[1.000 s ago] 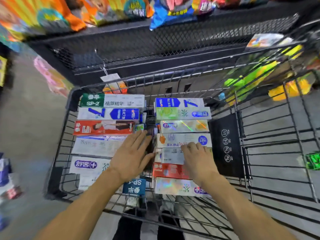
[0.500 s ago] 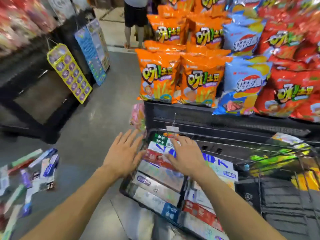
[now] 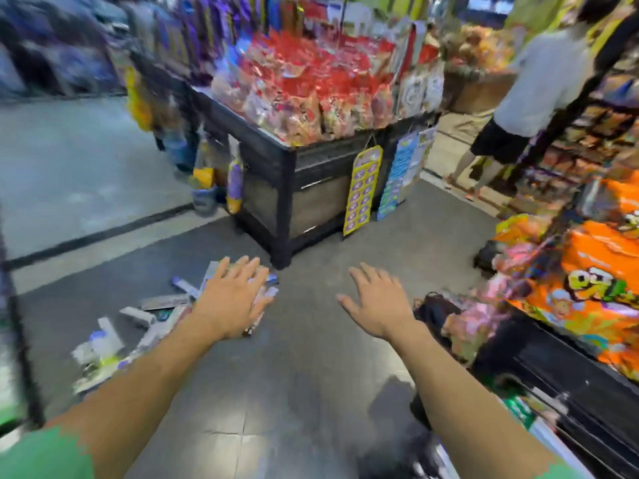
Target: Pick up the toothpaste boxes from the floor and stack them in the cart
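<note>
On the grey floor (image 3: 304, 357), lower left, the toothpaste boxes (image 3: 152, 316) lie scattered in a loose heap. Above the heap's far end hangs the left hand (image 3: 230, 302), fingers spread and slack, holding nothing. Well apart to its right, the right hand (image 3: 378, 304) is likewise splayed and empty. Beyond stands a black snack stand (image 3: 311, 188). At the lower right edge shows a blurred corner of the cart (image 3: 539, 423).

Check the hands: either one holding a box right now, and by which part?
Nothing held. Left hand is spread open over the toothpaste boxes on the floor; right hand is open, over bare floor.
</note>
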Available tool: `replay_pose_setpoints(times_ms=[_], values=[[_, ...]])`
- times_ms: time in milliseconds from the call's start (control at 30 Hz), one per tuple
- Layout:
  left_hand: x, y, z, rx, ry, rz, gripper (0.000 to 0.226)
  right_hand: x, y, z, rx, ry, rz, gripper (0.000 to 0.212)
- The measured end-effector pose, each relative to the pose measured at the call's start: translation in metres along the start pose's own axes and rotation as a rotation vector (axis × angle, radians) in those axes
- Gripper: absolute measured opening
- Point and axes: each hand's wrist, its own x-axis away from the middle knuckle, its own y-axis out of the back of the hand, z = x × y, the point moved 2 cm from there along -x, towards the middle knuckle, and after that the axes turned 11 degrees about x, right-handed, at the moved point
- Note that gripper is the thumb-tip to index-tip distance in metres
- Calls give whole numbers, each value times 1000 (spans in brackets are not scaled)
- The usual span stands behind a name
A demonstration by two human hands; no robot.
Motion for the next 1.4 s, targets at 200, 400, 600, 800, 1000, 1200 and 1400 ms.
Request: replay_pose_setpoints(times_ms=[200,400,600,800,1000,1200,1400], values=[[52,9,133,-36,351,-44,70,-82,31,115,9,265,-75,72],[84,-1,195,-53,573,-39,69,-144,30,197,-18,474,-73,71],[60,-8,241,-55,672,-3,70,-229,12,226,-29,533,-43,70],[-60,-9,287,-26,623,-18,71,-339,-15,199,-29,471,15,71],[-185,-14,316,-18,534,4,72,-438,-35,189,-44,452,52,71],[-263,-32,343,4,463,69,71,-500,-64,187,-97,345,122,70],[-342,-73,377,33,374,68,68,-547,-117,193,-145,208,154,70]])
